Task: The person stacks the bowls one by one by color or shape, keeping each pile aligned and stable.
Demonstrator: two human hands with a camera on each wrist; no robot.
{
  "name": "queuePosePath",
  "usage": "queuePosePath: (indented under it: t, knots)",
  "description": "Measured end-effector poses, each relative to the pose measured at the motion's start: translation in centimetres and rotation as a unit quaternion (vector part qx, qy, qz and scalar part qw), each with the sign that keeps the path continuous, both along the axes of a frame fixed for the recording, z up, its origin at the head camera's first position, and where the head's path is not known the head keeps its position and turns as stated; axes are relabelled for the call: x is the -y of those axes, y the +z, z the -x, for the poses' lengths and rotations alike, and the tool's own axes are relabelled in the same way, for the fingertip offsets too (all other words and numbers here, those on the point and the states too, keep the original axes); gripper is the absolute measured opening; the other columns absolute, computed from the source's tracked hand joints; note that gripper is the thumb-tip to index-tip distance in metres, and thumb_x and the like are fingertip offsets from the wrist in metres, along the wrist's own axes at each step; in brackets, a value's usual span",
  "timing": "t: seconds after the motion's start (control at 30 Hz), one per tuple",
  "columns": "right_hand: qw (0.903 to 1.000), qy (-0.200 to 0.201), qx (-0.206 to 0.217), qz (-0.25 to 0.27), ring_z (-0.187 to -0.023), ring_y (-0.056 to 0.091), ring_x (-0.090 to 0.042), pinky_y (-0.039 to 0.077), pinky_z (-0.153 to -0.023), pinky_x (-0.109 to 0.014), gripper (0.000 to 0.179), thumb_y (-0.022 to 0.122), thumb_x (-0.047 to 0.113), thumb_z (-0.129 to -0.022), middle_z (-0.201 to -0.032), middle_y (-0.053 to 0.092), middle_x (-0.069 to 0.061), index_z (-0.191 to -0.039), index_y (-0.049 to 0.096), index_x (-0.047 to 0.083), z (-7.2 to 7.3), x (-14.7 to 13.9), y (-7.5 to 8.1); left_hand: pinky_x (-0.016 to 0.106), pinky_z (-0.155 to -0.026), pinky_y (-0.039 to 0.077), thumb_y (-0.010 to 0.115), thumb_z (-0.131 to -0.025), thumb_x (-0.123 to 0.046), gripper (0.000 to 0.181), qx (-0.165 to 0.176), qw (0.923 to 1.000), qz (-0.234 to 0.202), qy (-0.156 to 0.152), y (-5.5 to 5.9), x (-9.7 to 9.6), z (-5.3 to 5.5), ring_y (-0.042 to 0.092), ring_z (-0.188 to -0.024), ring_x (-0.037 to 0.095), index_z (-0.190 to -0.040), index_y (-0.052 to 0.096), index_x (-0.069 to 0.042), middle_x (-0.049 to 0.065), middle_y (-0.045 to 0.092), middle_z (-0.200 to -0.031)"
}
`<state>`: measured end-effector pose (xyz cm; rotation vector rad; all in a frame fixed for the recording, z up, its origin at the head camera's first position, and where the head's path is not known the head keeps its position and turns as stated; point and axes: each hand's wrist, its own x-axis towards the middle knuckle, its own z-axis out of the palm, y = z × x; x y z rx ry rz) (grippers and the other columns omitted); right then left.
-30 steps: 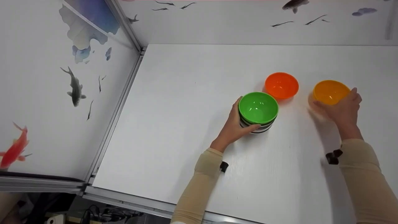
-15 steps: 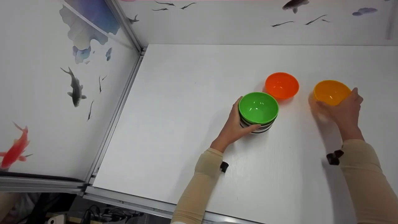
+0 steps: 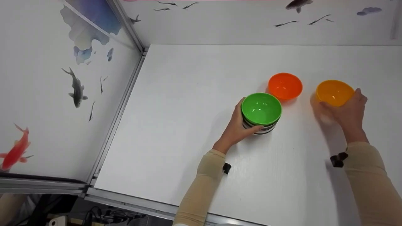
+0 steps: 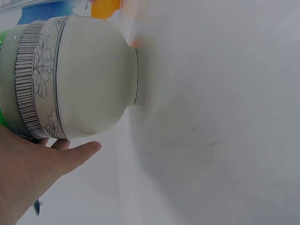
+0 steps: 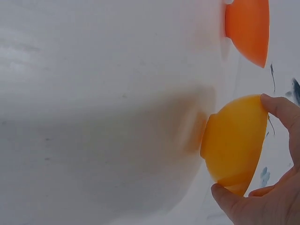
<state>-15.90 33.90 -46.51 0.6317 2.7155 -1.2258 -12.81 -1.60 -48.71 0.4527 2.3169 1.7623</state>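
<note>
My left hand (image 3: 235,127) holds a stack of bowls near the middle of the table, fingers along its left side and thumb across its front. On top sits a glossy green bowl (image 3: 261,108). Below it, the left wrist view shows a white bowl (image 4: 93,77) with a striped band and dark leaf drawings. With thumb and fingers on opposite sides of the rim, my right hand (image 3: 350,114) grips a yellow bowl (image 3: 334,93), hollow side up. Its base is close over the table in the right wrist view. An orange bowl (image 3: 285,86) stands just behind the stack, between the hands.
The white table (image 3: 163,125) meets a back wall (image 3: 220,25) and a left wall (image 3: 44,110), both printed with fish. A metal rail (image 3: 132,204) runs along the front edge. Dark cables (image 3: 110,216) lie below it at the lower left.
My right hand and the yellow bowl have shifted very slightly. My left hand, the stack and the orange bowl hold their places.
</note>
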Motion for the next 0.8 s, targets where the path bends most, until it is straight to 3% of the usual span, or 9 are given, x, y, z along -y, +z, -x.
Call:
queuePosePath:
  t: [0.23,0.47,0.8]
  knots:
    - [0.9994,0.005,-0.033,0.004,-0.148,0.011,-0.049,0.011,-0.124,-0.062,0.119,0.066,0.053,-0.088,-0.162,-0.006,-0.025,-0.157,-0.020,0.008,-0.1,0.5,0.5,0.034,-0.120,0.034,0.079,-0.083,-0.029,0.105,-0.005,1.0000,-0.001,-0.001,0.0,0.0,0.1,0.033,-0.146,0.018,-0.159,0.008,-0.016,0.005,0.025,-0.162]
    - [0.9991,0.006,-0.041,-0.001,-0.149,0.011,-0.049,0.010,-0.124,-0.062,0.117,0.066,0.053,-0.088,-0.162,-0.005,-0.024,-0.157,-0.018,0.010,-0.1,0.9,1.1,0.033,-0.120,0.034,0.079,-0.083,-0.029,0.105,-0.005,1.0000,-0.002,-0.001,0.0,0.0,0.0,0.033,-0.147,0.018,-0.159,0.008,-0.015,0.006,0.025,-0.162]
    - [0.9970,0.010,-0.075,-0.011,-0.145,0.018,-0.047,0.014,-0.124,-0.061,0.112,0.068,0.047,-0.088,-0.162,0.003,-0.024,-0.159,-0.009,0.007,-0.2,1.9,1.8,0.034,-0.120,0.033,0.079,-0.083,-0.029,0.105,-0.009,0.9999,0.005,-0.004,0.0,0.0,0.1,0.033,-0.147,0.020,-0.159,0.008,-0.014,0.007,0.025,-0.162]
